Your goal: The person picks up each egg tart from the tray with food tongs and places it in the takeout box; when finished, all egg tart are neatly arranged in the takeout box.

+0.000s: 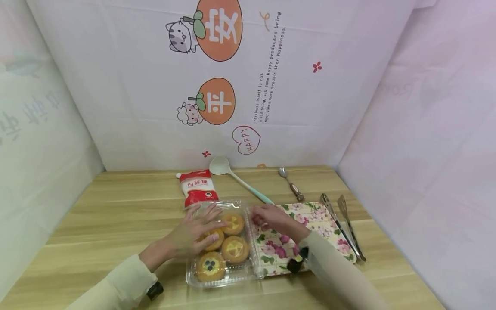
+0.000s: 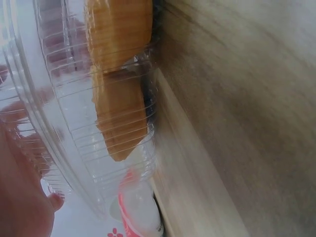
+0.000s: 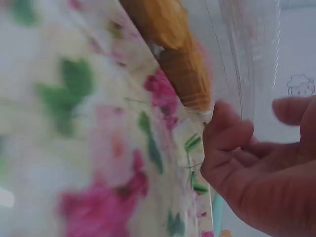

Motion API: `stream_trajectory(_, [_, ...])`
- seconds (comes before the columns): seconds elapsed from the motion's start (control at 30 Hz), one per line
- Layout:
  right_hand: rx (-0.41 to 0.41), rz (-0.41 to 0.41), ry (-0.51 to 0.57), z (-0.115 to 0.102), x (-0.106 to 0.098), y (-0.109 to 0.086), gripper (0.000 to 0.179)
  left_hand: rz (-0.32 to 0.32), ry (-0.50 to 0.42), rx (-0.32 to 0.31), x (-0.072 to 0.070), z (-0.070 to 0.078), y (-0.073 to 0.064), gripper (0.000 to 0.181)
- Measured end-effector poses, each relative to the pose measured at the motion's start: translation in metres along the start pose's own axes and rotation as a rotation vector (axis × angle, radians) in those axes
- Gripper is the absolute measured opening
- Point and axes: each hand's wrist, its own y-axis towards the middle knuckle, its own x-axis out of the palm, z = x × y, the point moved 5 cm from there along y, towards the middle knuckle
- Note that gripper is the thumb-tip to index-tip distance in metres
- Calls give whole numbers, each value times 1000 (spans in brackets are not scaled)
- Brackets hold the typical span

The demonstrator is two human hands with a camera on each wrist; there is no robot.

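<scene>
A clear plastic clamshell container (image 1: 242,275) holds several round yellow-topped tarts (image 1: 235,249); the front one (image 1: 210,266) carries dark berries. My left hand (image 1: 190,234) lies over the left part of the lid with its fingers spread. The lid's ribbed side and the tarts' brown sides (image 2: 121,116) show in the left wrist view. At the container's far right corner is my right hand (image 1: 269,217), fingers loosely bent, fingertips right at the clear rim (image 3: 242,74). Its thumb (image 3: 291,109) stands apart from the other fingers in the right wrist view.
A flowered board (image 1: 284,254) lies against the container's right side. Behind are a red-and-white sugar bag (image 1: 198,186), a white ladle (image 1: 220,165) with a green handle end and a metal spoon (image 1: 292,185). Metal tongs (image 1: 345,228) lie at the right. Printed cloth walls surround the wooden table (image 1: 100,219).
</scene>
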Motion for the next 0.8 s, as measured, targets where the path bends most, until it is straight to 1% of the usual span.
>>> stream_trajectory(0.1, [-17,-190,-3,9,8,-33,42,9,3,1,2,1,1,38])
stream_trajectory(0.2, [-35,-413,29,21,21,-61,39,3,-2,-5,3,2,2,39])
stream_trajectory(0.23, [-40,-472,23,24,26,-67,38,-1,-1,-11,3,2,2,39])
stream_trajectory(0.3, [-63,-546,3,28,35,-76,39,-9,-9,-26,4,2,1,39])
stream_trajectory(0.33, [-63,-563,0,29,39,-78,40,-12,-12,-32,4,1,1,39])
stream_trajectory(0.4, [-64,-555,-12,30,44,-79,41,-21,-9,-44,4,0,0,39])
stream_trajectory(0.53, [-32,-499,-11,31,47,-78,41,-27,5,-51,3,-1,-2,38])
stream_trajectory(0.67, [4,-457,-43,32,48,-79,40,-20,9,-45,3,-1,-1,38])
stream_trajectory(0.8, [17,-426,-55,32,48,-80,39,-20,15,-39,3,-1,-1,37])
